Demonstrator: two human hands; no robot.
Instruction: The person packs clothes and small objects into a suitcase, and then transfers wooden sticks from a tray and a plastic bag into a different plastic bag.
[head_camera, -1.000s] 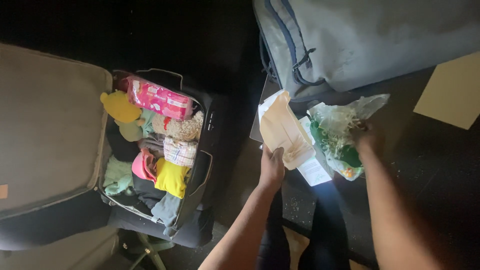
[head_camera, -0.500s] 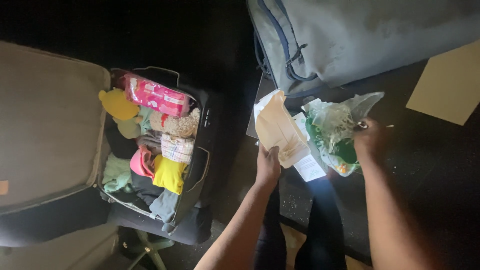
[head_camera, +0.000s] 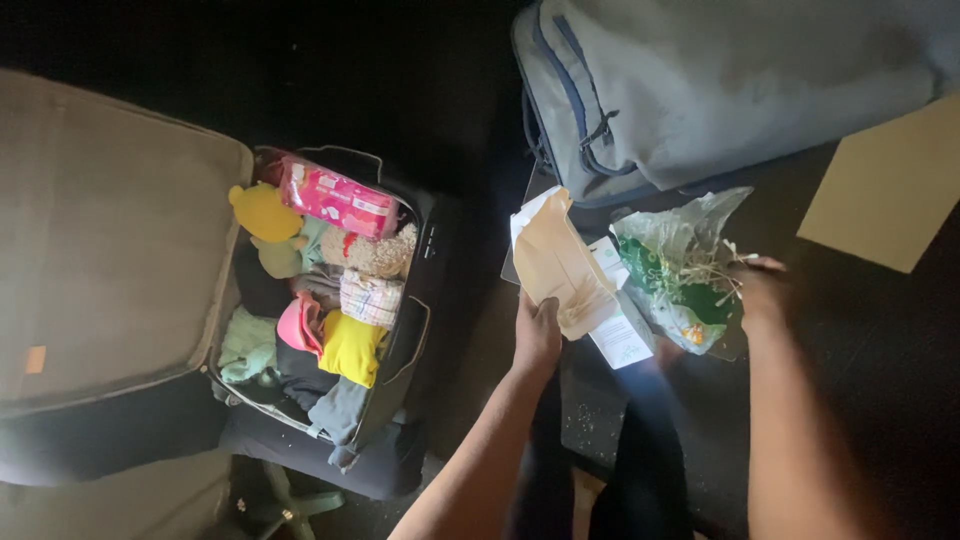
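Note:
My left hand (head_camera: 537, 335) grips the lower edge of a tan paper bag (head_camera: 556, 262), held up and slightly tilted over the dark table. A white leaflet (head_camera: 620, 335) lies just right of it. My right hand (head_camera: 762, 290) holds the right side of a crinkled clear plastic bag (head_camera: 680, 265) with green and white contents. The two bags sit side by side, nearly touching.
A large grey-blue backpack (head_camera: 720, 80) lies at the back of the dark table (head_camera: 880, 340). A tan envelope (head_camera: 885, 185) rests at the right. On the left stands an open suitcase (head_camera: 120, 230) filled with clothes, a yellow plush toy (head_camera: 262, 212) and a pink packet (head_camera: 337, 200).
The view has shifted slightly. My right hand has moved a little to the right along the plastic bag. My left hand still holds the paper bag in much the same place.

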